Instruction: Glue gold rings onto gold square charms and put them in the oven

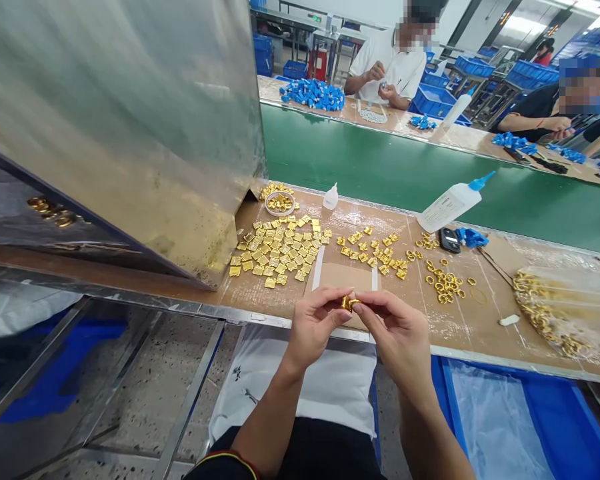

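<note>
Close to the table's front edge, my left hand (314, 325) pinches a small gold piece (345, 303) between thumb and fingers. My right hand (401, 333) grips a gold ring (354, 303) by its edge, and the two parts meet or nearly meet. Fingertips cover much of both. Beneath my hands lies a cardboard sheet (343, 275) with white strips. Flat gold square pieces (280, 248) spread out to the left, and several gold pieces (375, 253) lie just beyond the sheet. A pile of gold rings (446, 283) sits to the right.
A metal panel (180, 133) rises at the left. Behind the pieces stand a round dish (280, 203), a small white bottle (331, 197) and a tilted glue bottle (453, 205). A bag of rings (570, 310) lies right. Across the green belt (380, 157), a co-worker (390, 63) handles small parts.
</note>
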The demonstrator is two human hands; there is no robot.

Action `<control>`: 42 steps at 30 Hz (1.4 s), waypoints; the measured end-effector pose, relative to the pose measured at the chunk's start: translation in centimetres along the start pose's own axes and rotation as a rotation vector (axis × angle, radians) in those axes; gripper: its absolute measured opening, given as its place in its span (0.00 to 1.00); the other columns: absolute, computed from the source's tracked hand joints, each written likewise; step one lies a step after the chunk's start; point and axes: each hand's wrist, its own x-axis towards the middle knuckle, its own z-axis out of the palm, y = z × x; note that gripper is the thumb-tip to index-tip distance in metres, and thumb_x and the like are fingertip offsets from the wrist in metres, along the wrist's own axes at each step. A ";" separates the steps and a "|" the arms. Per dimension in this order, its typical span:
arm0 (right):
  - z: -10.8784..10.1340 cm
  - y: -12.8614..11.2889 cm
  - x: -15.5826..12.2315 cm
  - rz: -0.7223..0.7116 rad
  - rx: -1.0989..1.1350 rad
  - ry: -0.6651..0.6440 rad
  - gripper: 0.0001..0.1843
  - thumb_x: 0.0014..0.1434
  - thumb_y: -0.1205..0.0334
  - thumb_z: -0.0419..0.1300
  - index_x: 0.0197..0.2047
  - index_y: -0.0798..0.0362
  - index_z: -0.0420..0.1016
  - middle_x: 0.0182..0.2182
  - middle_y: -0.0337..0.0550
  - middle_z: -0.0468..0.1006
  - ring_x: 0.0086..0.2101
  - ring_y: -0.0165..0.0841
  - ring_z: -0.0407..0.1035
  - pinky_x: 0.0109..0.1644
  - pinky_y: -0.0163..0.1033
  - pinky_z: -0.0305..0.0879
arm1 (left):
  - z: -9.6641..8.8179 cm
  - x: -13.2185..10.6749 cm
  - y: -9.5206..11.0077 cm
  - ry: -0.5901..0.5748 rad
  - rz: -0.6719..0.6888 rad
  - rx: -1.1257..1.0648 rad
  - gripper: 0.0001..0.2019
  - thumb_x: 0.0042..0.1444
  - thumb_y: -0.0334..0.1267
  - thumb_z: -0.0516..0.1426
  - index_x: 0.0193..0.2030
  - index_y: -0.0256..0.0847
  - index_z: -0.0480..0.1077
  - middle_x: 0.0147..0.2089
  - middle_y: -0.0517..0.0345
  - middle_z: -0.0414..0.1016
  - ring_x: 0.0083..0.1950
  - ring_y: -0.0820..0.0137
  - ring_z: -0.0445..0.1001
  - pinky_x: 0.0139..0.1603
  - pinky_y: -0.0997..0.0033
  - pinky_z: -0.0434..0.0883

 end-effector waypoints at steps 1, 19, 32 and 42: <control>-0.1 -0.1 0.0 -0.010 -0.015 -0.007 0.04 0.62 0.59 0.70 0.39 0.47 0.86 0.35 0.44 0.89 0.35 0.38 0.83 0.41 0.41 0.80 | 0.0 0.0 0.0 0.001 0.003 0.013 0.20 0.53 0.53 0.72 0.47 0.43 0.86 0.37 0.50 0.82 0.38 0.66 0.79 0.40 0.70 0.77; 0.9 -0.6 -0.1 -0.172 -0.280 -0.052 0.13 0.70 0.57 0.61 0.34 0.48 0.82 0.27 0.41 0.82 0.26 0.32 0.74 0.31 0.35 0.69 | -0.7 0.2 -0.6 0.033 0.058 0.101 0.19 0.52 0.52 0.72 0.44 0.42 0.87 0.34 0.51 0.82 0.36 0.66 0.77 0.39 0.69 0.75; 1.1 -0.2 -0.5 -0.117 -0.128 -0.047 0.08 0.67 0.63 0.64 0.48 0.46 0.82 0.38 0.43 0.87 0.35 0.35 0.81 0.40 0.38 0.79 | -0.7 0.3 -0.7 0.049 0.021 0.019 0.20 0.49 0.53 0.73 0.43 0.41 0.86 0.34 0.52 0.82 0.36 0.67 0.78 0.38 0.70 0.76; 0.3 1.8 -0.6 -0.262 -0.005 -0.091 0.13 0.65 0.64 0.68 0.51 0.41 0.82 0.52 0.46 0.81 0.54 0.41 0.76 0.57 0.48 0.75 | 0.0 -0.4 0.2 0.012 -0.434 -0.485 0.26 0.40 0.55 0.77 0.39 0.38 0.83 0.35 0.53 0.82 0.36 0.69 0.78 0.39 0.71 0.75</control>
